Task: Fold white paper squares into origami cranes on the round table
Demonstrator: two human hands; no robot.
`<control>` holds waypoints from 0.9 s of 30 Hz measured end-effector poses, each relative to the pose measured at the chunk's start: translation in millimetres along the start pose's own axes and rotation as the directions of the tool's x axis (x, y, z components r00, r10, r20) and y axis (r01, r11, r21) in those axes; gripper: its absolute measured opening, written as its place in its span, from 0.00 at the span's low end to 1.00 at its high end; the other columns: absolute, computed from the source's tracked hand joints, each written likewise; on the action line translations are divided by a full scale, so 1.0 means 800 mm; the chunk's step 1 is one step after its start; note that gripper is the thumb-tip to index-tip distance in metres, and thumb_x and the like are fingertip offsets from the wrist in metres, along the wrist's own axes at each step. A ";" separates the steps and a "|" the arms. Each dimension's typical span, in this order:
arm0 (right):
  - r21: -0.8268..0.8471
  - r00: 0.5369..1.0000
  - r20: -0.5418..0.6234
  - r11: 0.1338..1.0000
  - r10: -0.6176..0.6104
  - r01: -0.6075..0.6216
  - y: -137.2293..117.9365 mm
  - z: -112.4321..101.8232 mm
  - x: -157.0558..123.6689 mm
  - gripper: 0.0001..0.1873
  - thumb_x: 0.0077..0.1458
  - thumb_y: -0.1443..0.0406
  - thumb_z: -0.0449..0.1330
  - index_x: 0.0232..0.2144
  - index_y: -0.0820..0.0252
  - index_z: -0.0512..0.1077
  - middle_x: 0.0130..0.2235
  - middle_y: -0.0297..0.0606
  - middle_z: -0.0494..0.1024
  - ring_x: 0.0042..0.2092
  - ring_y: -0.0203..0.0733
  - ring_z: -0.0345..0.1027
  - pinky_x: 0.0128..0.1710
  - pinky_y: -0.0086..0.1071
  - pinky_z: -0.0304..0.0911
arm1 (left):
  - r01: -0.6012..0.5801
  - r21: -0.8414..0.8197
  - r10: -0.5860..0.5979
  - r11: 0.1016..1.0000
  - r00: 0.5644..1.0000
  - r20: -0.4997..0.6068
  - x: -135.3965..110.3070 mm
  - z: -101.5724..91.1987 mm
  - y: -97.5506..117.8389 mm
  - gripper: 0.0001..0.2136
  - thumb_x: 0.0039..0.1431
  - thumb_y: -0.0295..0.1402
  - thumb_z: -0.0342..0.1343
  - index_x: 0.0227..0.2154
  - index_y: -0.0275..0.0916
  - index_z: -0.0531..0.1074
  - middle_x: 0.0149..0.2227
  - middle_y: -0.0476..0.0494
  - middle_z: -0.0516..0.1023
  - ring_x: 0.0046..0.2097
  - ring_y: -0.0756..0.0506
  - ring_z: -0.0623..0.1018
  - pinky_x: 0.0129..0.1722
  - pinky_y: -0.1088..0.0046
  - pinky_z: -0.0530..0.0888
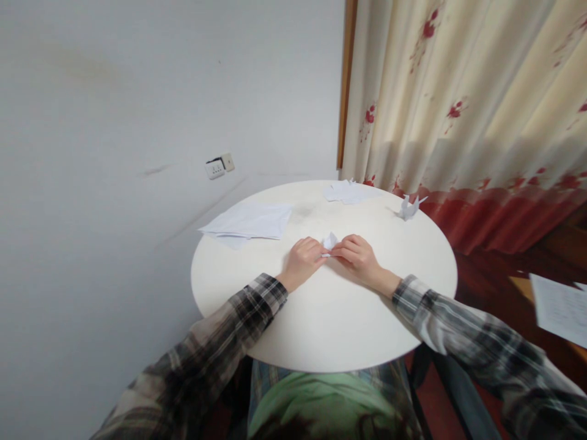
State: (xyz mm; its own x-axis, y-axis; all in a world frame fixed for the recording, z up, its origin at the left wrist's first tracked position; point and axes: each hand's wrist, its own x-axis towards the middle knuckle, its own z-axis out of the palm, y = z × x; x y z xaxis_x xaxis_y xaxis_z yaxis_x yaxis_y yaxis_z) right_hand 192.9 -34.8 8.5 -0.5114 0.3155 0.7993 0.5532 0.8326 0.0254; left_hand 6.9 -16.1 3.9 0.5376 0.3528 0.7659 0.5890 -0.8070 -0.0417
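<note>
A small piece of folded white paper is pinched between my two hands above the middle of the round white table. My left hand closes on its left side, fingertips pressed together. From the other side my right hand grips it with thumb and fingers. One pointed part of the paper sticks up behind the fingertips; the rest is hidden by them. A folded white paper crane stands near the table's right back edge.
A stack of white paper sheets lies at the table's left back. More white paper pieces lie at the far edge. A wall socket and a patterned curtain are beyond. Printed sheets lie at the right.
</note>
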 end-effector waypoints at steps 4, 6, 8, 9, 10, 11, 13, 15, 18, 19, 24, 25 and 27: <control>0.021 1.000 -0.016 1.000 -0.018 0.018 -0.001 -0.002 0.001 0.08 0.55 0.67 0.52 0.33 0.57 0.72 0.31 0.39 0.75 0.35 0.39 0.62 0.34 0.34 0.58 | 0.032 -0.015 -0.031 0.999 0.999 0.020 0.004 -0.004 0.003 0.02 0.52 0.27 0.53 0.29 0.38 0.67 0.31 0.46 0.72 0.36 0.47 0.70 0.36 0.70 0.66; 0.043 0.999 -0.025 0.999 -0.028 0.029 -0.002 -0.002 0.001 0.08 0.55 0.68 0.52 0.33 0.57 0.72 0.32 0.39 0.75 0.35 0.39 0.62 0.34 0.34 0.59 | 0.046 -0.030 -0.046 0.998 0.999 0.006 0.005 -0.005 0.002 0.04 0.51 0.25 0.52 0.31 0.38 0.67 0.32 0.46 0.73 0.38 0.47 0.70 0.37 0.70 0.66; 0.070 0.999 -0.024 0.997 -0.034 0.036 -0.003 -0.003 0.001 0.09 0.56 0.67 0.51 0.34 0.57 0.72 0.33 0.39 0.75 0.35 0.38 0.62 0.34 0.34 0.60 | 0.051 -0.032 -0.052 0.998 0.999 -0.010 0.004 -0.005 0.000 0.06 0.50 0.22 0.50 0.30 0.38 0.68 0.31 0.47 0.73 0.37 0.47 0.70 0.36 0.70 0.66; 0.085 0.999 -0.022 0.996 -0.033 0.035 -0.003 -0.003 0.001 0.09 0.56 0.67 0.51 0.34 0.57 0.72 0.33 0.39 0.75 0.36 0.38 0.63 0.34 0.34 0.60 | 0.050 -0.027 -0.051 0.998 0.999 -0.018 0.004 -0.005 -0.001 0.07 0.50 0.21 0.50 0.29 0.39 0.68 0.30 0.47 0.73 0.36 0.48 0.70 0.36 0.70 0.66; 0.099 0.999 -0.022 0.995 -0.030 0.032 -0.003 -0.003 0.001 0.09 0.56 0.67 0.51 0.34 0.57 0.71 0.33 0.39 0.75 0.36 0.38 0.63 0.34 0.34 0.61 | 0.047 -0.018 -0.048 0.999 0.999 -0.025 0.003 -0.004 -0.002 0.07 0.50 0.21 0.49 0.28 0.39 0.68 0.28 0.48 0.73 0.35 0.48 0.70 0.35 0.71 0.66; 0.115 0.999 -0.021 0.993 -0.026 0.028 -0.004 -0.004 0.002 0.08 0.56 0.67 0.52 0.33 0.57 0.71 0.33 0.39 0.75 0.36 0.39 0.63 0.34 0.34 0.61 | 0.045 -0.007 -0.045 0.999 0.998 -0.033 0.003 -0.004 -0.003 0.07 0.50 0.21 0.49 0.27 0.39 0.68 0.27 0.48 0.72 0.34 0.48 0.70 0.34 0.71 0.66; 0.146 1.000 -0.017 0.989 -0.001 0.003 -0.005 -0.005 0.003 0.06 0.54 0.66 0.53 0.33 0.58 0.70 0.34 0.40 0.74 0.38 0.39 0.63 0.36 0.35 0.61 | 0.044 0.016 -0.043 0.999 0.998 -0.051 0.002 -0.004 -0.004 0.07 0.49 0.21 0.49 0.26 0.39 0.69 0.26 0.48 0.72 0.33 0.48 0.70 0.33 0.71 0.65; 0.170 0.996 -0.036 0.982 0.085 -0.077 -0.006 -0.006 0.005 0.05 0.54 0.64 0.54 0.32 0.59 0.70 0.35 0.40 0.73 0.39 0.40 0.63 0.39 0.36 0.61 | 0.045 0.035 -0.042 0.998 0.997 -0.064 0.002 -0.005 -0.004 0.07 0.50 0.21 0.50 0.26 0.39 0.69 0.26 0.48 0.72 0.33 0.48 0.70 0.33 0.71 0.65; 0.235 0.933 -0.078 0.916 0.352 -0.326 -0.005 -0.002 0.006 0.09 0.51 0.60 0.57 0.32 0.60 0.67 0.34 0.40 0.71 0.37 0.40 0.63 0.37 0.35 0.60 | 0.029 0.065 -0.024 0.997 0.997 -0.073 0.003 -0.007 -0.004 0.07 0.51 0.22 0.50 0.26 0.39 0.69 0.27 0.48 0.72 0.33 0.48 0.70 0.33 0.71 0.65; 0.283 0.887 -0.058 0.860 0.457 -0.425 -0.004 0.001 0.005 0.12 0.49 0.58 0.58 0.33 0.60 0.66 0.33 0.39 0.70 0.35 0.39 0.63 0.35 0.34 0.60 | 0.015 0.075 -0.010 0.997 0.998 -0.070 0.003 -0.007 -0.003 0.06 0.52 0.23 0.50 0.26 0.39 0.69 0.27 0.48 0.72 0.33 0.48 0.70 0.32 0.71 0.65; 0.602 0.648 0.397 0.348 0.650 -0.719 0.003 0.017 0.003 0.18 0.48 0.51 0.55 0.23 0.61 0.65 0.21 0.29 0.65 0.23 0.32 0.56 0.23 0.27 0.52 | -0.089 0.083 0.092 0.993 0.995 -0.032 0.000 -0.009 -0.002 0.05 0.55 0.26 0.50 0.27 0.40 0.69 0.29 0.47 0.74 0.35 0.49 0.71 0.33 0.71 0.65; 0.654 0.630 0.458 0.242 0.627 -0.717 0.004 0.018 0.003 0.18 0.47 0.51 0.56 0.23 0.62 0.65 0.21 0.29 0.65 0.23 0.31 0.56 0.22 0.27 0.52 | -0.104 0.080 0.107 0.991 0.994 -0.027 -0.001 -0.010 -0.001 0.05 0.55 0.26 0.50 0.27 0.40 0.69 0.30 0.47 0.74 0.35 0.49 0.71 0.34 0.71 0.65; 0.720 0.611 0.507 0.091 0.609 -0.688 0.003 0.018 0.004 0.18 0.43 0.52 0.60 0.23 0.62 0.65 0.21 0.29 0.66 0.23 0.30 0.56 0.22 0.26 0.51 | -0.124 0.073 0.126 0.990 0.992 -0.024 -0.001 -0.010 0.000 0.04 0.54 0.26 0.51 0.28 0.40 0.68 0.31 0.47 0.74 0.36 0.49 0.72 0.35 0.71 0.65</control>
State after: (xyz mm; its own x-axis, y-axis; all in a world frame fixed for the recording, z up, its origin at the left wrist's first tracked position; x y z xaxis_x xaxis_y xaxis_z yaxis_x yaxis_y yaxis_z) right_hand 183.3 -25.1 2.4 -0.3088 0.9300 0.1995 -0.0710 0.1866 -0.9799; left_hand 1.8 -20.2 8.5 0.5929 0.2362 0.7698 0.5601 -0.8079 -0.1834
